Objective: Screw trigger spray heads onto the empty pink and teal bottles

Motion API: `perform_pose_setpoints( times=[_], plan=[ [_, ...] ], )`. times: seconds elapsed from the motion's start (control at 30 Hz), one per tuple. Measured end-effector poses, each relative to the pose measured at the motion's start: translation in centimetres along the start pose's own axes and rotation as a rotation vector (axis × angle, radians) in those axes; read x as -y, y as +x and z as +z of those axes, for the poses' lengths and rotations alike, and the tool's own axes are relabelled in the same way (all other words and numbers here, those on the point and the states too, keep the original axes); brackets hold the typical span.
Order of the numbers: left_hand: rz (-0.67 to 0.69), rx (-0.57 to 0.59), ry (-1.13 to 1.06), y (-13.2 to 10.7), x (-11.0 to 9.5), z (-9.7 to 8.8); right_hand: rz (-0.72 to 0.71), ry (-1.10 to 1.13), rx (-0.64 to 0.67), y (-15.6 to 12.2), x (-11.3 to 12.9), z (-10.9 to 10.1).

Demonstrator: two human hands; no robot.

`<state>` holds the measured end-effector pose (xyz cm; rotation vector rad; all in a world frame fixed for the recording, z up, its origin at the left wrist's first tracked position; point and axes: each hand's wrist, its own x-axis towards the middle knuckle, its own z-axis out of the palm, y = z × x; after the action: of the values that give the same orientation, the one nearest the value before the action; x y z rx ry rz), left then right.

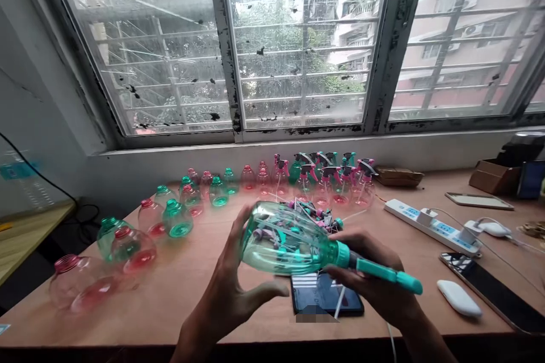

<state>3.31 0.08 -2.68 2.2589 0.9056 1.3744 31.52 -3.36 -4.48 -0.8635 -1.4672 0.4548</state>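
Observation:
A clear green spray bottle point(283, 255) lies on its side in the air above the table, its base to the left. My left hand point(227, 289) supports the base, fingers behind it and thumb stretched out below. At the neck, my right hand point(385, 306) is closed around the green spray head point(389, 276), which sits on the bottle's mouth. Through the clear wall shows a pile of loose spray heads point(313, 212) on the table behind. Under the bottle is a dark phone point(327, 298), partly hidden.
Headless pink and green bottles, such as a pink bottle point(80, 289), stand along the left and back. Several bottles with spray heads point(323, 190) cluster at the back. To the right lie a power strip point(430, 227), a white mouse point(458, 298) and another phone point(494, 292).

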Motion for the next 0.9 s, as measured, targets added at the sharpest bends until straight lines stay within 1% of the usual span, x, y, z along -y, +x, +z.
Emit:
perform_pose_setpoints(
  times=[0.03,0.1,0.2,0.3,0.37,0.43,0.53,0.57,0.63,0.7,0.77,0.83,0.9],
  plan=[
    [-0.016,-0.015,0.003,0.0,-0.1,0.0,-0.04,-0.018,-0.011,0.0,0.0,-0.1],
    [-0.008,-0.048,0.001,0.2,-0.2,0.1,-0.075,-0.008,-0.01,-0.1,0.1,-0.2],
    [0.03,-0.056,-0.006,0.4,0.0,0.2,-0.057,0.02,-0.018,-0.1,0.2,-0.3],
    [0.059,-0.08,0.022,0.3,0.5,0.2,-0.006,-0.009,0.0,-0.2,0.0,-0.1],
    [0.077,-0.104,0.042,0.1,0.7,0.0,-0.009,-0.032,0.012,-0.3,-0.1,0.2],
    [0.052,-0.09,0.057,-0.1,0.7,-0.4,-0.06,-0.071,0.01,-0.5,-0.1,0.6],
    [-0.021,-0.032,0.04,0.1,0.3,-1.1,-0.135,-0.134,-0.02,-0.7,0.1,1.2],
    [-0.034,-0.025,0.025,0.2,0.1,-1.2,-0.131,-0.144,-0.034,-0.8,0.2,1.4],
    [-0.026,-0.028,-0.006,0.5,0.0,-1.2,-0.076,-0.109,-0.062,-0.8,0.3,1.6],
    [0.033,-0.043,-0.012,0.7,0.1,-1.0,0.021,-0.007,-0.058,-0.8,0.2,1.8],
    [0.099,-0.073,0.017,0.6,0.5,-0.8,0.084,0.086,-0.031,-0.8,0.0,1.8],
    [0.102,-0.092,0.06,0.3,0.8,-0.7,0.082,0.075,-0.011,-0.8,-0.3,1.6],
    [0.044,-0.059,0.07,0.1,0.9,-0.7,0.045,-0.01,-0.011,-0.8,-0.5,1.4]
  ],
)
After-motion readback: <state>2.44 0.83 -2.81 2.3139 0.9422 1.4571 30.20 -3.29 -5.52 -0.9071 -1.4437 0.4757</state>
